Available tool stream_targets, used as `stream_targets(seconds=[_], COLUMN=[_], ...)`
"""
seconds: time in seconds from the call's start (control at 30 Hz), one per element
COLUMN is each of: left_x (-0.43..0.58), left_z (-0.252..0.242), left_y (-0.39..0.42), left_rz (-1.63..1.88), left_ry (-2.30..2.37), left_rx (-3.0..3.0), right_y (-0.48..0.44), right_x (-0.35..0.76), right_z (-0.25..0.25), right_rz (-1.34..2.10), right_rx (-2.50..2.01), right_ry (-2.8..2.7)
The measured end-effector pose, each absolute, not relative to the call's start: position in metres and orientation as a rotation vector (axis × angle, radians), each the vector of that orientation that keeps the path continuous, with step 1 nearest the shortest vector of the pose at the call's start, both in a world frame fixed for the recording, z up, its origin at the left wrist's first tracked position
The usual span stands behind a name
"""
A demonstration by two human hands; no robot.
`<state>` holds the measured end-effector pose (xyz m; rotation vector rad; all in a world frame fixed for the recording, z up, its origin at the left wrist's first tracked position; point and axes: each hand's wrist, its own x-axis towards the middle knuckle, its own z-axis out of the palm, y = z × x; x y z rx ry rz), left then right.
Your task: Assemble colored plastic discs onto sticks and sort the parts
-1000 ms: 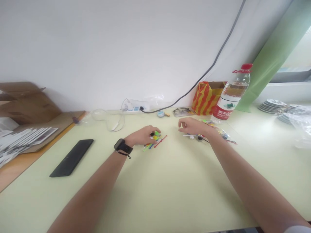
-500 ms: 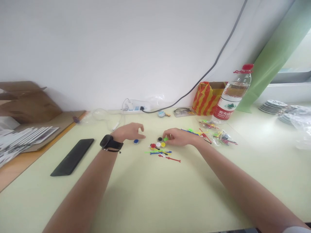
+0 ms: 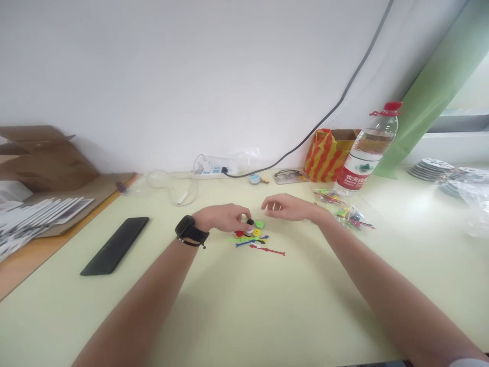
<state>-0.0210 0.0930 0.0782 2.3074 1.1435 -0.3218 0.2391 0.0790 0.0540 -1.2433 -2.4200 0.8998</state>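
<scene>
Both forearms are bare; a black smartwatch with a thin dark cord circles the left wrist.

Clear plastic water bottle with red cap, far right of table. Its red wrap label carries white Chinese characters: "农夫山" is legible, the rest is turned out of view. Green-and-white emblem above the characters is too small to read. Stacked white printed sheets at left edge: print blurred, unreadable.

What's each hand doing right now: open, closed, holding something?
Left hand: fingers curled onto the coloured discs; grip cannot be told.
Right hand: open, holding nothing.
</scene>
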Motion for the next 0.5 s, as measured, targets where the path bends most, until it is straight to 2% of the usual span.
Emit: stream_targets(seconds=[0.13, 0.27, 0.37, 0.5], left_x=[-0.008, 0.015, 0.028, 0.029], left_z=[0.077, 0.066, 0.057, 0.054], left_y=[0.076, 0.059, 0.053, 0.057], left_rz=[-0.196, -0.056, -0.019, 0.004], left_ry=[1.176, 0.851, 0.667, 0.662], left_rx=[2.452, 2.598, 2.64, 2.598], right_y=[0.089, 0.095, 0.094, 0.093], right_x=[0.282, 0.324, 0.341, 0.342], right_z=[0.066, 0.066, 0.063, 0.061], right_rz=[0.652, 0.531, 0.593, 0.792], right_rx=[-1.536, -1.874, -2.009, -2.01], right_ry=[-2.327, -2.286, -2.305, -2.344])
